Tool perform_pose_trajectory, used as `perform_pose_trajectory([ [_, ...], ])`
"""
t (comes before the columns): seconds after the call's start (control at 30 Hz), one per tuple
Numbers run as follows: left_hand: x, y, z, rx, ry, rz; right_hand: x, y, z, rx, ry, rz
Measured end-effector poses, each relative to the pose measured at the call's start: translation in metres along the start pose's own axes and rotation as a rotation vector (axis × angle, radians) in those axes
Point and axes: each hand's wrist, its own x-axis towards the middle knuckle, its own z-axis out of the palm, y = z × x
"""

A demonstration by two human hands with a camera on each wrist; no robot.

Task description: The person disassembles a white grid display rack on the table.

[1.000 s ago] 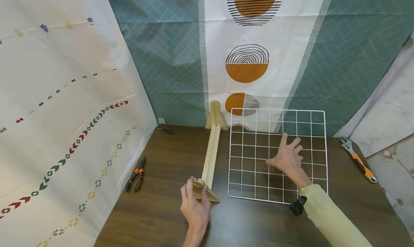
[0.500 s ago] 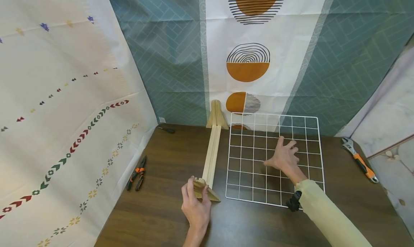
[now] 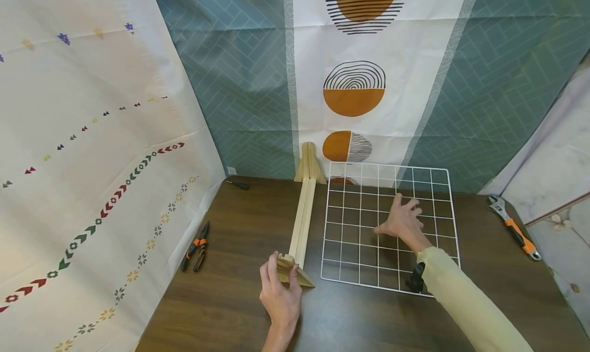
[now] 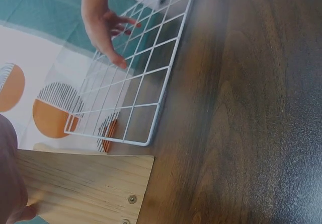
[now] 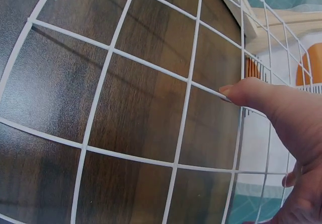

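A wooden stand (image 3: pixel 301 216), two flared end pieces joined by a long rail, lies lengthwise on the table. My left hand (image 3: pixel 281 298) grips its near end piece, thumb on one side and fingers on the other. Two screw heads show on that wooden end (image 4: pixel 90 183) in the left wrist view. To the right, my right hand (image 3: pixel 401 221) holds a white wire grid panel (image 3: pixel 359 284) with spread fingers. The thumb tip meets a wire (image 5: pixel 151 68) in the right wrist view; the other fingers are mostly hidden there. The panel looks tilted, its left edge beside the rail.
Two orange-and-black pliers (image 3: pixel 190 253) lie at the left table edge. A small dark screwdriver (image 3: pixel 238 185) lies at the back left. An adjustable wrench (image 3: pixel 513 228) with an orange handle lies at the far right. A patterned cloth (image 3: pixel 350 39) hangs behind the table.
The wire grid panel has shifted left and its far edge has come lower, with my right hand moving along. My left hand and the wooden stand stay nearly in place.
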Motion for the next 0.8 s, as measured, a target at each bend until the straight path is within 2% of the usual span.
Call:
perform_pose_trajectory([
  [0.4, -0.001, 0.000, -0.001, -0.015, -0.010, -0.007, 0.010, -0.002, 0.006, 0.016, -0.062, 0.044],
  [0.8, 0.000, 0.000, -0.002, -0.014, -0.023, -0.016, 0.022, 0.002, 0.014, 0.002, -0.136, 0.008],
])
